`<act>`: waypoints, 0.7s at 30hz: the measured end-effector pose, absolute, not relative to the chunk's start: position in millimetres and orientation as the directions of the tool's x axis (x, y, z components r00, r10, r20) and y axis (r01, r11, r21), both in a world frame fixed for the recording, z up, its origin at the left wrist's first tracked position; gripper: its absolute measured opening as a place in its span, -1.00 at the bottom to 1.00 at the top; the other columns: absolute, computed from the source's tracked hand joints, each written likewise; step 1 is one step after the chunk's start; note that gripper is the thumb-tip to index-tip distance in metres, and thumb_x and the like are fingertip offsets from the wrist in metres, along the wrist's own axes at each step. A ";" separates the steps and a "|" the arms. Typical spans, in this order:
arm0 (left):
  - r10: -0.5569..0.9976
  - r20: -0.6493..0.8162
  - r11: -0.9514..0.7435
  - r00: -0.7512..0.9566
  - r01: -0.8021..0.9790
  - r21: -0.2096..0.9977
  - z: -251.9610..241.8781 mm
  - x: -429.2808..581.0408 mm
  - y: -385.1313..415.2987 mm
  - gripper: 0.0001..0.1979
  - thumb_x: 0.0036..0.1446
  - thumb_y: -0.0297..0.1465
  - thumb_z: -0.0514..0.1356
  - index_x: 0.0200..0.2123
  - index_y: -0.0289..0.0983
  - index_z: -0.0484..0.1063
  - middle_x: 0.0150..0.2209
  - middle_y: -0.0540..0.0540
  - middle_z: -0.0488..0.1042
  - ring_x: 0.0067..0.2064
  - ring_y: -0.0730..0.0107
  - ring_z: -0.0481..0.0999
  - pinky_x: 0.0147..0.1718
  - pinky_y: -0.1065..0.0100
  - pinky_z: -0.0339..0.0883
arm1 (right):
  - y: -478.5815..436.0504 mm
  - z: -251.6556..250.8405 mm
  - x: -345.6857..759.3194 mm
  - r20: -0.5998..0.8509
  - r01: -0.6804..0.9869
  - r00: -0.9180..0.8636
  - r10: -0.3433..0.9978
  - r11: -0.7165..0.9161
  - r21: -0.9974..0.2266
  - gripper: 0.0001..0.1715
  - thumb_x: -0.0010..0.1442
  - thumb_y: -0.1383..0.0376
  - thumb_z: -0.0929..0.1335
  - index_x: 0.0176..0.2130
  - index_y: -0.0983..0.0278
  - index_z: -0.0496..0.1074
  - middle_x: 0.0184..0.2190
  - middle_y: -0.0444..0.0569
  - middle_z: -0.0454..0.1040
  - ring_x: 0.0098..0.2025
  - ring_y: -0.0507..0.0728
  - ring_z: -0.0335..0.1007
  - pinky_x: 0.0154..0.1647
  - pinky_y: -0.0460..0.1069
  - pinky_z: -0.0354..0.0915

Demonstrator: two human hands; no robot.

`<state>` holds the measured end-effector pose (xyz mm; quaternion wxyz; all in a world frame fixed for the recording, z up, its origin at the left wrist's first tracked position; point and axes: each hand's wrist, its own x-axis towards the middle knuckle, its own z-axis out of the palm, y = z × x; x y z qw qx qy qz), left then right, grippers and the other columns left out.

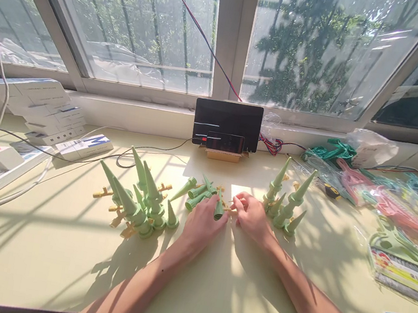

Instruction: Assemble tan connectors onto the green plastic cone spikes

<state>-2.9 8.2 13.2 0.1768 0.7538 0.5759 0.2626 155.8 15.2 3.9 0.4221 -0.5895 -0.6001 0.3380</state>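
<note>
My left hand has its fingers closed on a green cone piece, whose wide end points down. A small yellow piece shows between the two hands, beside that cone. My right hand is closed in a pinch just to the right; what its fingertips hold is too small to make out. Just beyond my left hand lies a loose pile of green cones. To the left stands a cluster of upright green cones with yellow pegs sticking out. A smaller upright cluster is right of my right hand.
A black tablet leans at the sill, a phone before it. White boxes, a power strip and cables are at left. Bagged pink parts, a green packet and a yellow-black tool lie right.
</note>
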 end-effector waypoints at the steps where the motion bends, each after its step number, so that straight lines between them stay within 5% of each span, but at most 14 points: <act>1: 0.961 0.192 -0.274 0.199 0.769 0.577 13.5 -3.1 8.3 -0.69 0.21 -0.23 0.15 -0.05 -0.26 0.41 -0.31 -0.10 0.46 -0.24 0.17 0.46 -0.31 0.27 0.24 | 15.2 3.9 155.4 0.112 0.423 0.047 0.993 0.081 -0.902 -0.76 0.30 0.14 0.23 -0.25 0.24 0.32 -0.39 -0.05 0.57 -0.68 0.00 0.31 -0.60 -0.07 0.31; 21: 0.966 0.211 -0.257 0.149 0.630 0.733 8.8 -3.4 12.0 -0.65 0.15 -0.30 0.18 0.00 -0.27 0.39 -0.24 -0.09 0.45 -0.31 0.32 0.47 -0.30 0.29 0.33 | 12.8 8.9 154.8 0.261 0.281 0.079 0.962 0.229 -0.932 -0.59 0.30 -0.03 0.29 -0.33 0.25 0.38 -0.41 -0.04 0.54 -0.63 0.02 0.33 -0.56 -0.04 0.31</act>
